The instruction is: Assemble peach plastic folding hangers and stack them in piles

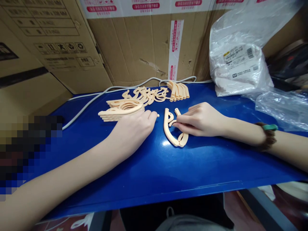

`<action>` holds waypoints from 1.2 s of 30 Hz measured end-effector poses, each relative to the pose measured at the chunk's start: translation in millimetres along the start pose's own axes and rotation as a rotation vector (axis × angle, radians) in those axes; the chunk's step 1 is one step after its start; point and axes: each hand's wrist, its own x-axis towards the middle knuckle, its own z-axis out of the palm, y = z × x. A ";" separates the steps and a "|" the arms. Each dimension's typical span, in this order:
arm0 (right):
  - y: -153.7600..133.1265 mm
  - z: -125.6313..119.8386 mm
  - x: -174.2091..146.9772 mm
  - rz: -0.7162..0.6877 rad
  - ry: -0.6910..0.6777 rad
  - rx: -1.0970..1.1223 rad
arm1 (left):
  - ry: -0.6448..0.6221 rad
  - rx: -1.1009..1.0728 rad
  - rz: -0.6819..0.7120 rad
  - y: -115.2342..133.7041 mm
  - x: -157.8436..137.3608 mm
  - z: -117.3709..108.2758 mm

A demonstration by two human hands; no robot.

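A beige plastic folding hanger (167, 128) lies partly folded on the blue tabletop, its curved arm toward the left and its hinge end toward me. Over its right side, my right hand (202, 120) is closed, thumb and fingertips pinching a part of it near the small hook. My left hand (137, 128) is closed as well, in front of a stack of beige hanger bodies (120, 112) and overlapping it in view. A tiny beige tip (158, 115) shows just beyond its fingers; whatever else it holds is hidden.
Behind lie a pile of beige hooks (148, 94) and a row of curved hanger arms (179, 90). A white cable (103, 93) runs along the back by a cardboard box (141, 45). Plastic packaging (240, 67) stands at the back right. The table's front edge (168, 200) is near me.
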 end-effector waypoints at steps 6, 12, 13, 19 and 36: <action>-4.1 -4.1 -0.4 0.024 0.131 0.061 | 0.105 -0.480 -0.214 1.8 -1.2 2.2; -5.2 -4.0 0.2 -0.067 0.173 0.019 | 0.181 -1.065 -0.228 6.3 1.3 1.4; -4.7 -3.3 0.3 -0.084 0.168 0.009 | 0.183 -1.146 -0.232 7.4 1.8 1.1; -2.1 -0.5 -1.0 -0.070 0.158 0.062 | 0.128 -1.534 -0.242 14.0 5.6 -5.5; -8.5 -7.6 2.2 0.248 0.210 0.801 | -0.025 -1.636 -0.309 5.5 9.5 -2.4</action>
